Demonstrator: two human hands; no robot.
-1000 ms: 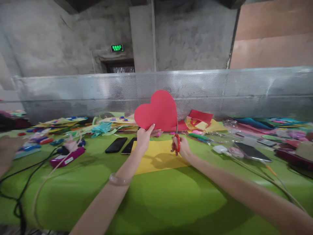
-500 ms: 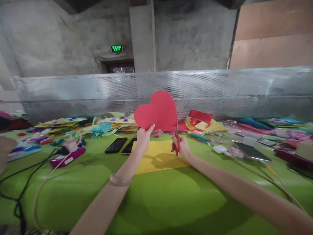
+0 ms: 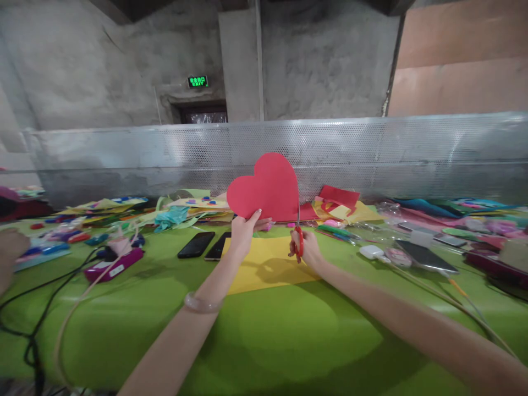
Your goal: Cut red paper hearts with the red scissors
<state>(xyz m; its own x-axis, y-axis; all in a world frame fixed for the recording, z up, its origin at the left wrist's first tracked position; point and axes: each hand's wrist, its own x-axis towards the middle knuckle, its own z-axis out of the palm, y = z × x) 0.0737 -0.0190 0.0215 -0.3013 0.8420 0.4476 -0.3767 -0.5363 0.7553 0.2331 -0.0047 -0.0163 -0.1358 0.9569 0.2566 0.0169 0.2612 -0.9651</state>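
Note:
A red paper heart (image 3: 268, 190) is held up in front of me, tilted to the left. My left hand (image 3: 243, 228) pinches its lower edge, thumb on the near face and fingers behind. My right hand (image 3: 306, 247) is closed around the red handles of a pair of scissors (image 3: 300, 239). The blades point upward along the heart's right edge; I cannot tell whether they bite into the paper. Below both hands a yellow sheet of paper (image 3: 264, 269) lies on the green table cover (image 3: 280, 341).
Two dark phones, one here (image 3: 196, 245), lie left of the yellow sheet. A purple power strip (image 3: 113, 267) with cables sits further left, near another person's hand (image 3: 14, 247). Coloured paper scraps (image 3: 340, 203) line the back before a perforated metal panel (image 3: 264, 137). A white charger (image 3: 371, 252) lies right.
My hands, the heart and the scissors stay practically where they were. At the far left, the other person's hand has shifted slightly.

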